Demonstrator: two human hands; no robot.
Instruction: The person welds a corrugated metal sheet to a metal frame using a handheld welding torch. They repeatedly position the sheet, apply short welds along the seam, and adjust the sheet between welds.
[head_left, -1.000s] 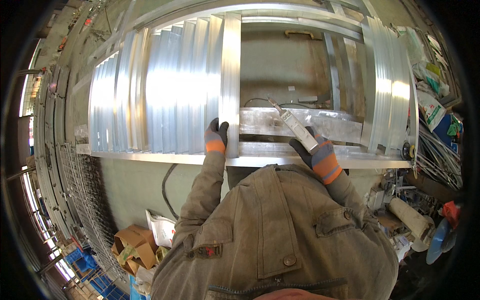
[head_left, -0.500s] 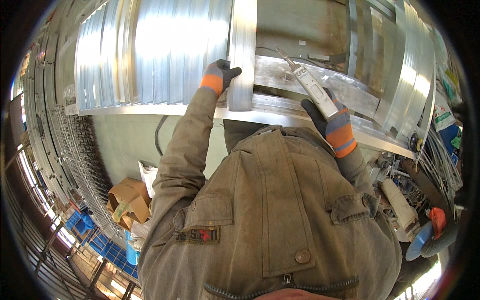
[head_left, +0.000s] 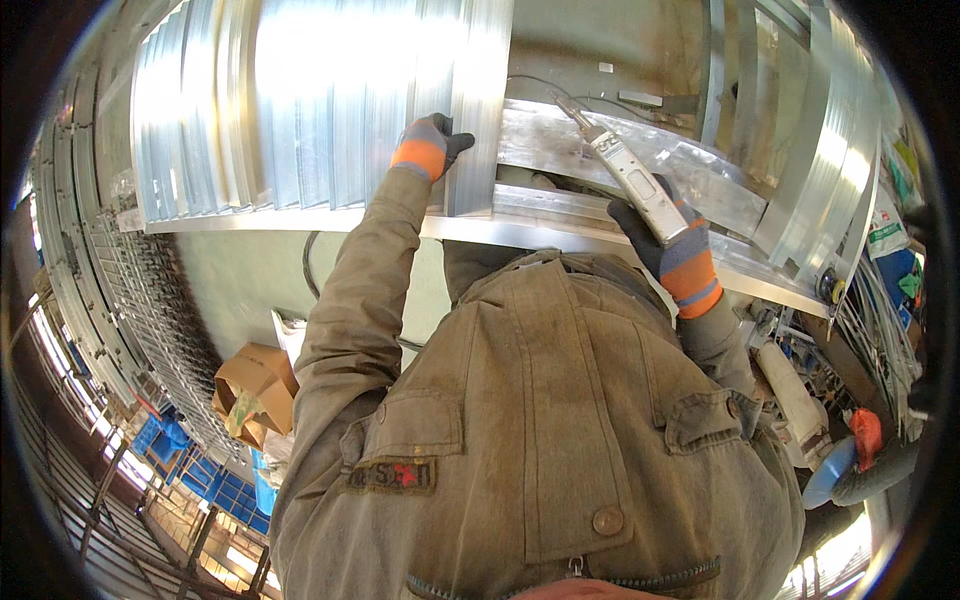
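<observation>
Long ribbed aluminium profiles [head_left: 330,130] lie side by side over the left part of a bench. My left hand [head_left: 430,147], in a grey and orange glove with dark fingers, is curled at the edge of the rightmost aluminium profile [head_left: 478,100], its thumb lying across it. Its fingertips are hidden beneath the hand. In my right hand [head_left: 675,245], gloved alike, is a silver-grey handheld tool [head_left: 632,178] with a slim pointed tip angled up and left; its exact kind is unclear. The tool hangs over a flat metal bar [head_left: 545,135] of the bench frame.
More upright profiles [head_left: 815,170] stand at the bench's right end. A thin black cable [head_left: 530,78] runs behind the tool's tip. At the lower left is an open cardboard box [head_left: 262,385]; metal racks [head_left: 75,230] line the far left. A red bundle [head_left: 865,437] and clutter fill the lower right.
The rightmost profile has moved left against the others, closing the narrow dark gap. My left hand has gone left with it. My right hand and the tool have shifted only slightly.
</observation>
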